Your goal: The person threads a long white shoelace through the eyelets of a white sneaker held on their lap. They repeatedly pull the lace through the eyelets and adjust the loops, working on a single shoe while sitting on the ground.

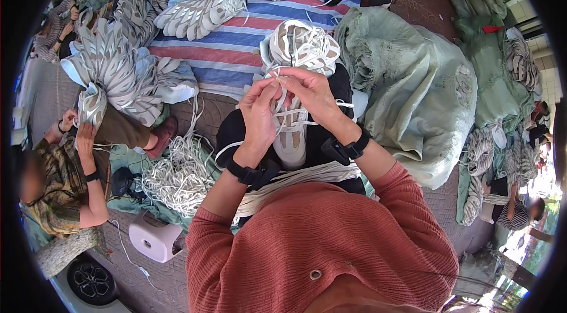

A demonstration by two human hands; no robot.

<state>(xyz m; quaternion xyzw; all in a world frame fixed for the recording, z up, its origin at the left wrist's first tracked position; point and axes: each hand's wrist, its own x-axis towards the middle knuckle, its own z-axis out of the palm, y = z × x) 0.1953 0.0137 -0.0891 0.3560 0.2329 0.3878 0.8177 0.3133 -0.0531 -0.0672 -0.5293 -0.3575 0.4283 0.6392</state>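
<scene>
A: Report the position of both hands.

B: The left hand (260, 107) and the right hand (308, 92) meet above the lap, fingertips together. Both are closed in a pinch on a flat white lace (282, 79), at the top of a pale grey and white slotted shoe upper (293, 130) that rests on the black-clad lap.

A: Locate the shoe upper relative to its surroundings.

B: It lies between the forearms, toe end toward the body. A second grey and white shoe upper (301, 44) sits just beyond it. A bundle of flat white laces (295, 180) crosses the lap beneath the wrists.

A: Other items?

B: A loose heap of white laces (177, 174) lies to the left, beside a small pale pink plastic stool (155, 239). A pale green woven sack (413, 88) stands to the right.
</scene>
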